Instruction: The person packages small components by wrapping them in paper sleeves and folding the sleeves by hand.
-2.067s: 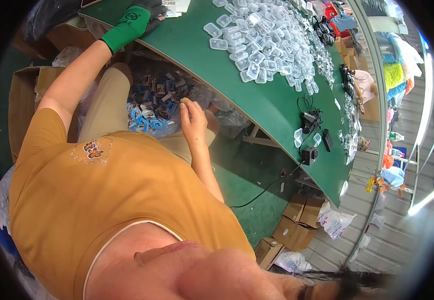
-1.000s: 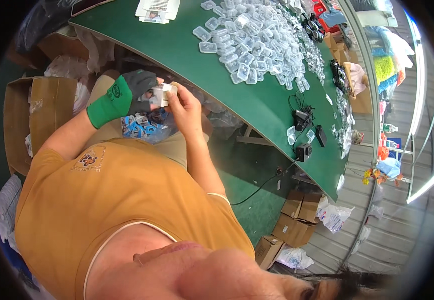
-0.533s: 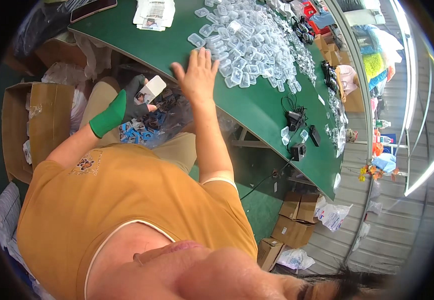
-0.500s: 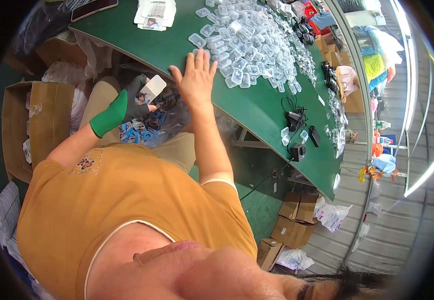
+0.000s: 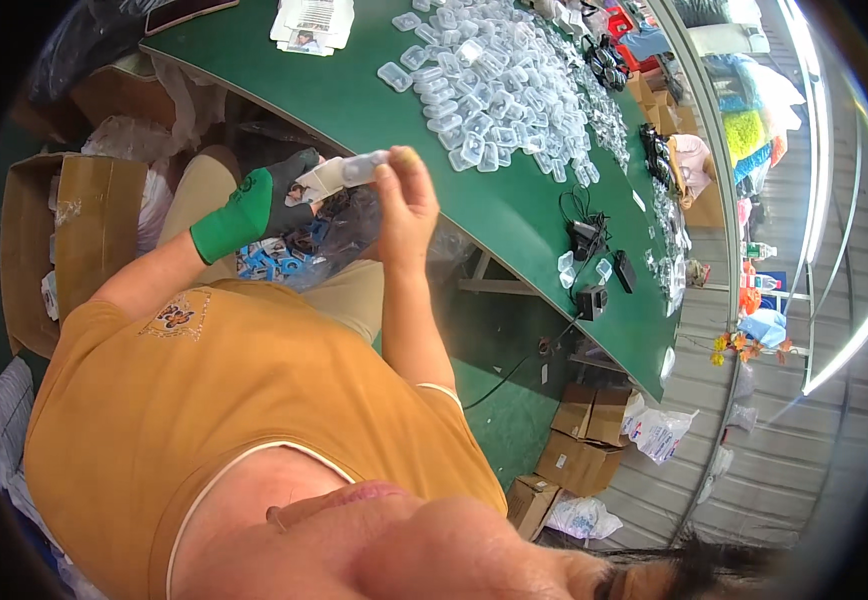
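My left hand (image 5: 272, 198), in a green and dark grey glove, grips a small white printed box (image 5: 320, 180) at the table's near edge. Between the bare thumb and fingers of my right hand (image 5: 409, 205) is a small clear plastic case (image 5: 362, 168). The case meets the end of the box that faces my right hand; whether it is partly inside, I cannot tell. Many similar clear cases (image 5: 494, 100) lie heaped on the green table (image 5: 304, 95). Below my hands, small blue-and-white printed pieces (image 5: 279, 262) rest in a clear plastic bag (image 5: 354, 235).
Flat printed white cards (image 5: 312, 25) and a phone (image 5: 189, 12) lie along the table's far left. Black cables and adapters (image 5: 586, 240) sit toward the right. An open cardboard box (image 5: 104, 240) stands at my left, more cartons (image 5: 584, 455) on the floor at right.
My right hand has picked a clear case off the heap's near edge and drawn it back to the box. My left hand has tilted the white box toward it.
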{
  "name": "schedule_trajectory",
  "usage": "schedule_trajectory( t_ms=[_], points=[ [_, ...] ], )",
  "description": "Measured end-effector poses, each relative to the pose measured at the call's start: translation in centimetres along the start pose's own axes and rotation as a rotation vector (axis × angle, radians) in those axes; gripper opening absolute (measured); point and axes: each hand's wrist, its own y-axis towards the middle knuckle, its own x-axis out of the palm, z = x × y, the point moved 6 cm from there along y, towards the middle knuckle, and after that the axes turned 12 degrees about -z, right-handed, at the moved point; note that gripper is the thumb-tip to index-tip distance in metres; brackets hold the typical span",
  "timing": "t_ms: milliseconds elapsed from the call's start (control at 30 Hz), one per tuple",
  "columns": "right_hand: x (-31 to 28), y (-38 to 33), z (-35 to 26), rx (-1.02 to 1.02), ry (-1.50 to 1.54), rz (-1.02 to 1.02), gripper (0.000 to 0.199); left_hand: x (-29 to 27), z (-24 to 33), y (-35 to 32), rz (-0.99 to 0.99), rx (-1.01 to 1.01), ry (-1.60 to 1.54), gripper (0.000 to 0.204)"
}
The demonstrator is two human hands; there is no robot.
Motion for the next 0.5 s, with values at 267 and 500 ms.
schedule_trajectory(
  t_ms=[267, 500],
  points=[
    [2.9, -3.3, 0.5, -0.244, -0.684, -0.027, 0.015, 1.7, 0.0, 0.4, 0.074, 0.163, -0.160, 0.067],
    [3.7, -4.9, 2.8, -0.103, -0.536, -0.049, 0.024, 1.4, 0.2, -0.5, 0.114, 0.106, -0.152, 0.059]
  ],
)
